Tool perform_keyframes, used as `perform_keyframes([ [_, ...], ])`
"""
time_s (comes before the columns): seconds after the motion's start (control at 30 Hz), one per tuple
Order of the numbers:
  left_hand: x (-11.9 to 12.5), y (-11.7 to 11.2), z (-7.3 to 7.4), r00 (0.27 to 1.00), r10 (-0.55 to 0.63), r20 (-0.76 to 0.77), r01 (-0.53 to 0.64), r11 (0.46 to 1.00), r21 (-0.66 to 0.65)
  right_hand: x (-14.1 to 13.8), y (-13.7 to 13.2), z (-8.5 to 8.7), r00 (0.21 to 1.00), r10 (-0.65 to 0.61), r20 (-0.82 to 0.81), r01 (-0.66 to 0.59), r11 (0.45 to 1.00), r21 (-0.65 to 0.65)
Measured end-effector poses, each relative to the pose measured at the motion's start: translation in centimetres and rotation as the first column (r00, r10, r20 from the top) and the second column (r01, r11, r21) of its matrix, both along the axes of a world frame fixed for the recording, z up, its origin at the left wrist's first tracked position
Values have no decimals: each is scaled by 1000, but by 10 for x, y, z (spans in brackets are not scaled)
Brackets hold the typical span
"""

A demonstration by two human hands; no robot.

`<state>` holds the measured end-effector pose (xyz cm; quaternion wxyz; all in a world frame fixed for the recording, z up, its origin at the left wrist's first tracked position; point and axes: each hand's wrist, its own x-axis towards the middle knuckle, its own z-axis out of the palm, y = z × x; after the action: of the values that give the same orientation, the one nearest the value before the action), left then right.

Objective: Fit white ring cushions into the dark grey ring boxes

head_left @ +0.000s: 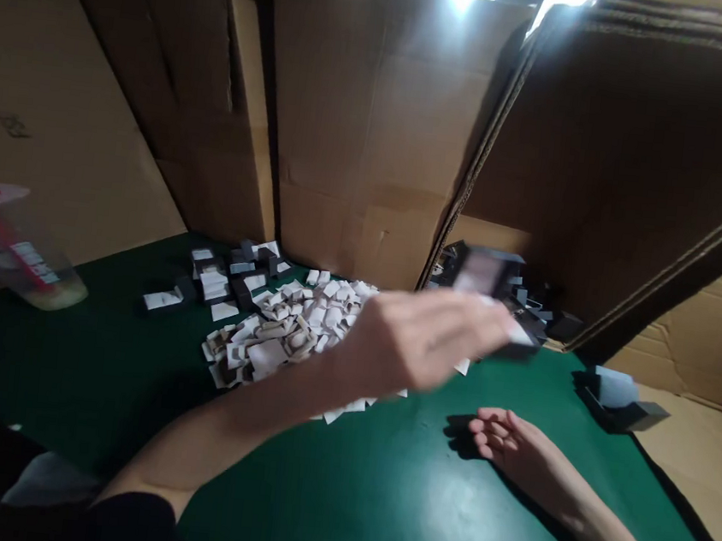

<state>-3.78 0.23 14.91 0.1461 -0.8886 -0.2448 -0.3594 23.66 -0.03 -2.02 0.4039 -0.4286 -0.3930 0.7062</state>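
My left hand (425, 333) reaches across to the right, smeared by motion. Its fingers are closed on a small black box (480, 270) with a pale inside, which is blurred too and stands open. My right hand (511, 441) lies on the green table, palm turned inward and fingers loosely curled, holding nothing. Beneath and left of my left forearm spreads a heap of small white folded card pieces (268, 355). More small dark boxes (534, 306) are piled behind the held box, partly hidden by it.
Several black boxes with white inserts (211, 281) lie at the back left. An open black box with a grey-blue pad (616, 392) sits at the right edge. A clear plastic cup (32, 262) is at left. Tall cardboard panels (364, 116) wall the back of the green table (338, 492).
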Motion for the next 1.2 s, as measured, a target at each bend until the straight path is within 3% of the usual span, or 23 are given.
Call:
perform_keyframes([
  [0.07,-25,25,8,972,216,91,-212,976,-50,-1,0,0,999,39,-36,-40,999,-26],
  [0.13,-54,47,15,928,334,165,-323,942,-86,0,0,-1,996,59,-61,-61,997,-37],
  [0.23,-98,69,18,909,404,103,-374,899,-226,2,-1,-3,996,67,-63,-70,997,-42],
  [0.37,-143,87,9,868,496,24,-442,794,-419,3,0,-5,996,67,-65,-70,997,-45],
  [0.57,-193,107,-5,730,672,123,-574,701,-422,0,-2,-4,997,66,-32,-67,997,-33],
  [0.7,-224,115,-18,615,780,111,-668,591,-453,-2,-4,-2,998,60,-26,-61,997,-52],
  [0.83,-240,124,-35,554,831,47,-729,512,-455,-2,-4,-3,998,49,-29,-50,997,-53],
  [1.0,-240,136,-51,506,862,-37,-761,426,-489,-2,-4,-3,998,56,-30,-58,996,-61],
  [1.2,-243,140,-58,526,841,-124,-756,396,-522,-2,-4,-6,996,55,-70,-59,997,-58],
])
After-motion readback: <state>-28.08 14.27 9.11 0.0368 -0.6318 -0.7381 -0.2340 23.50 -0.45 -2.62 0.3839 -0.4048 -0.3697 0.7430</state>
